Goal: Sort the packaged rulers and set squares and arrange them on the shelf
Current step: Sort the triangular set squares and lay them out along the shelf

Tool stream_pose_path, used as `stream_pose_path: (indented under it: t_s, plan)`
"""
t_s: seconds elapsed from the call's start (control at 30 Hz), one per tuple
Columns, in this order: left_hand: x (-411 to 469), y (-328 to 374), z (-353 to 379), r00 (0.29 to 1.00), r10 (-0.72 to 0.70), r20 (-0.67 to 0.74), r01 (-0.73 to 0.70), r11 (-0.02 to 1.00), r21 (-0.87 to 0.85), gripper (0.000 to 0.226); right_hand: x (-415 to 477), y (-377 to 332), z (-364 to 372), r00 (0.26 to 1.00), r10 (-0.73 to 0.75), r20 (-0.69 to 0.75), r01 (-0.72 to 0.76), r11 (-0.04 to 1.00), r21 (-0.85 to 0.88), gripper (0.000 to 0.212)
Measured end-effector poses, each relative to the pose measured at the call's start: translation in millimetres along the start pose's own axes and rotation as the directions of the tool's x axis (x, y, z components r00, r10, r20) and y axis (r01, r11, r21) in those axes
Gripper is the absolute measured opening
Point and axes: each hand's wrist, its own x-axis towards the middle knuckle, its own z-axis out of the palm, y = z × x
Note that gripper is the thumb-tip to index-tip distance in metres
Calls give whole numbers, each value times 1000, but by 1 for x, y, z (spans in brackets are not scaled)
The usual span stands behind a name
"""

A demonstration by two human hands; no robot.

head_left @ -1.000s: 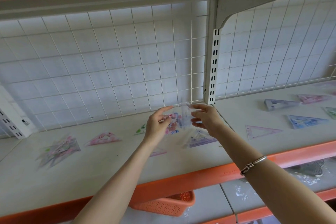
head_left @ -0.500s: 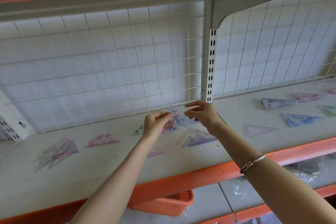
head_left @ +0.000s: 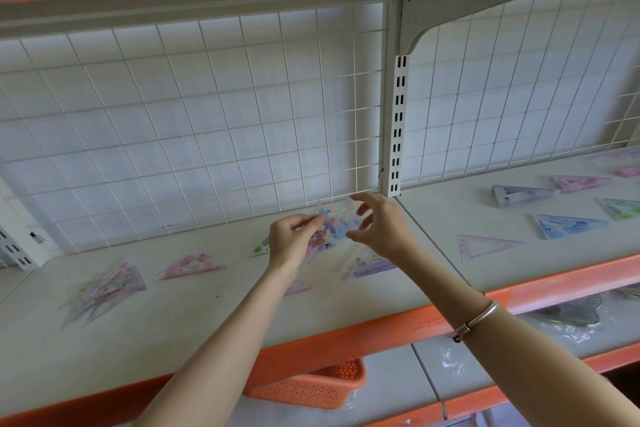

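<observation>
A pile of packs point(head_left: 104, 291) lies far left of the hands on the shelf point(head_left: 180, 329). The left hand point(head_left: 291, 243) pinches a clear pack of set squares point(head_left: 329, 232) above the shelf. Just right of it, the right hand point(head_left: 381, 225) is open, fingers spread, touching the pack's edge.

Single head view, looking forward and down, close over shelf point(head_left: 173, 315)

Set-square pile point(head_left: 104, 291) far left on shelf point(head_left: 194, 315); basket point(head_left: 311, 388) below (lower shelf); more set squares point(head_left: 568, 225) right of upright point(head_left: 398, 125).
</observation>
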Motion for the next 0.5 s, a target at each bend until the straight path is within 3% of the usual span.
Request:
stream_pose_path:
  t_s: [0.13,0.3,0.5]
  plan:
    - [5,-2,-3,999,5,-34,-5,1000,10,10,-1,6,-11,999,-7,34,10,996,-88,67]
    - [8,-2,-8,993,114,-34,-106,979,176,22,-2,16,-31,968,47,246,9,975,-220,62]
    - [10,-4,0,991,132,16,-132,964,232,34,0,23,-45,895,111,432,26,954,-298,62]
